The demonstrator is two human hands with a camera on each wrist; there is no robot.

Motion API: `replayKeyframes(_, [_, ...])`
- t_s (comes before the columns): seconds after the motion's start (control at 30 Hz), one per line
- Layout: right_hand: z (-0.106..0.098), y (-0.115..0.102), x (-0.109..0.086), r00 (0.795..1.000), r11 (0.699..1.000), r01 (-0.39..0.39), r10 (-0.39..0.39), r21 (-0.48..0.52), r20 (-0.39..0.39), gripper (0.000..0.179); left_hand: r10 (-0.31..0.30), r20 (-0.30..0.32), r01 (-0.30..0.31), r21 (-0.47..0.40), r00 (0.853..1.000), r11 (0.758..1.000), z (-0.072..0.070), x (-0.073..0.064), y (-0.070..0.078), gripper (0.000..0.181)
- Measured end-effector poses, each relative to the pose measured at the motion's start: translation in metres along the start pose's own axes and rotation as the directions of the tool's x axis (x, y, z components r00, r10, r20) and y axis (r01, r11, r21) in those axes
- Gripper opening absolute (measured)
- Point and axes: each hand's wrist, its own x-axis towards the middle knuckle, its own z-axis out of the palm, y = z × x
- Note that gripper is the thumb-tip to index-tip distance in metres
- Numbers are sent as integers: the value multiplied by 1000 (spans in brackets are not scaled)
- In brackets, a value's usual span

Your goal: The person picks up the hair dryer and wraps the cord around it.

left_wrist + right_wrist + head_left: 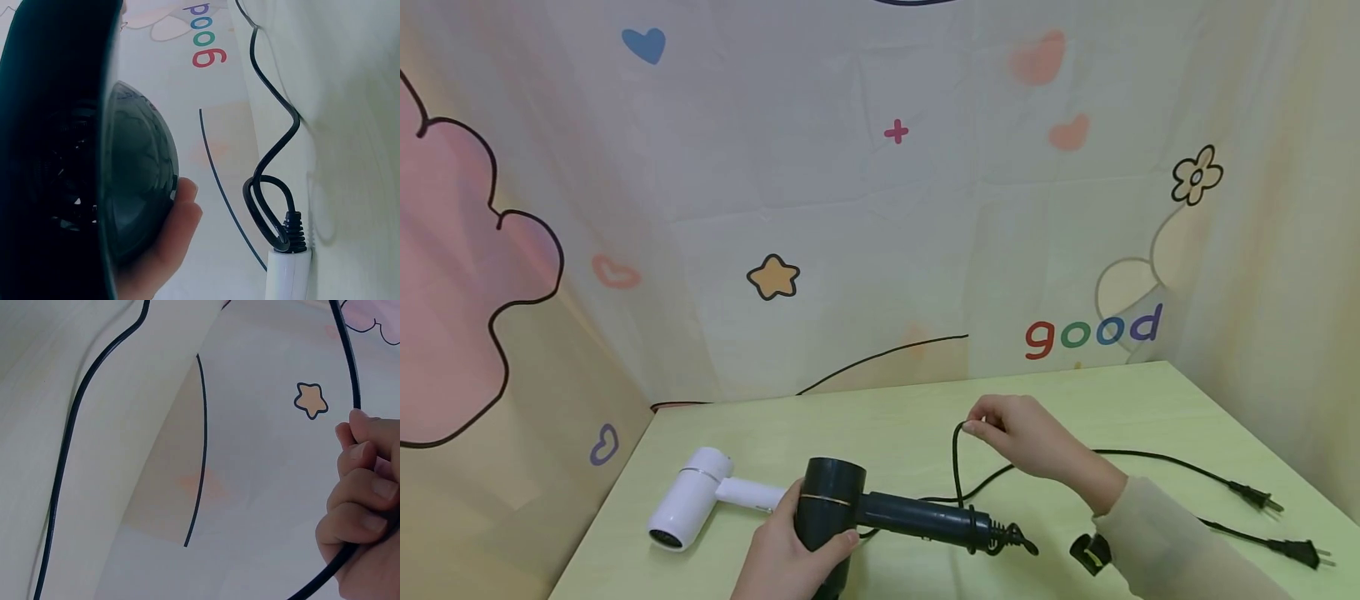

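My left hand [797, 546] grips a black hair dryer [830, 504] by its barrel, with the handle pointing right. In the left wrist view the dryer's dark open end [56, 169] fills the left side, with fingers [178, 228] curled round it. My right hand [1018, 433] pinches a black cord [957, 458] and holds it up above the table; the right wrist view shows the cord [350, 362] running between thumb and curled fingers. Left of the black dryer, a white hair dryer [692, 500] lies on the table, its handle partly behind my left hand.
The light green table [760, 433] meets a patterned curtain [850, 250] at the back. Two black plugs lie at the right, a far plug [1255, 496] and a near plug [1300, 552]. A small black piece [1090, 553] sits beside my right sleeve [1180, 542].
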Motion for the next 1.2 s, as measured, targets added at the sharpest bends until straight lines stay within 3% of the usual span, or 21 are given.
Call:
replayKeyframes(0.43, [-11, -18, -10, 998, 998, 55, -55, -14, -7, 14, -29, -69, 37, 125, 997, 991, 2, 3, -4, 100])
replayKeyframes(0.87, [-13, -35, -22, 996, 996, 84, -84, 30, -2, 15, -11, -125, 29, 148, 992, 989, 2, 4, -6, 93])
replayKeyframes(1.2, [-7, -43, -30, 997, 995, 71, -71, 73, -9, 10, 0, -216, 37, 169, 976, 985, 3, 4, -8, 91])
